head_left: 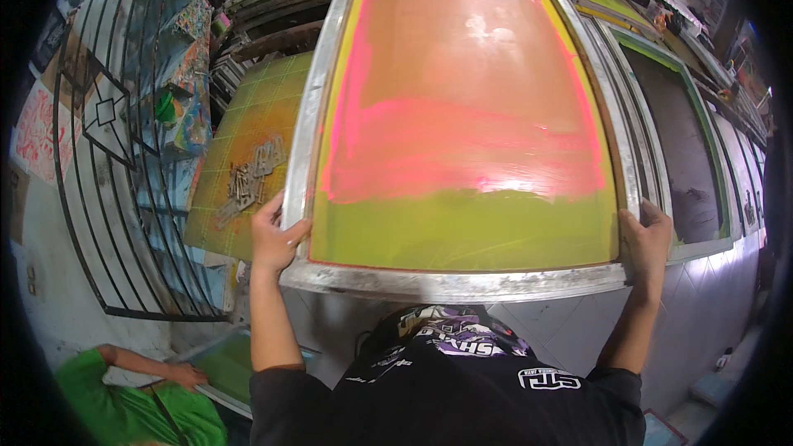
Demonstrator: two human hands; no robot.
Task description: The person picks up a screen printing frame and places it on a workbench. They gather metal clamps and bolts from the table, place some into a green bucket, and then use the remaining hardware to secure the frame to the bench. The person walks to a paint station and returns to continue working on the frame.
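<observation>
A large screen-printing frame (pixel 462 285) with a silvery metal border is held before me, its near edge close to my body. Its mesh is yellow-green (pixel 462 235) in the near part, with a glossy pink coating (pixel 462 149) over the middle and a tan sheen farther up. My left hand (pixel 278 235) grips the left side near the front corner, thumb on top of the border. On the opposite side my right hand (pixel 647 235) has hold of the border near its front corner. The fingers under the frame are partly hidden.
Left of the frame, metal clips (pixel 254 172) lie on a yellow-green gridded surface (pixel 235 116). A black window grille (pixel 106 111) is on the left wall. More framed screens (pixel 677 116) stand at right. A person in green (pixel 140 400) holds another screen at lower left.
</observation>
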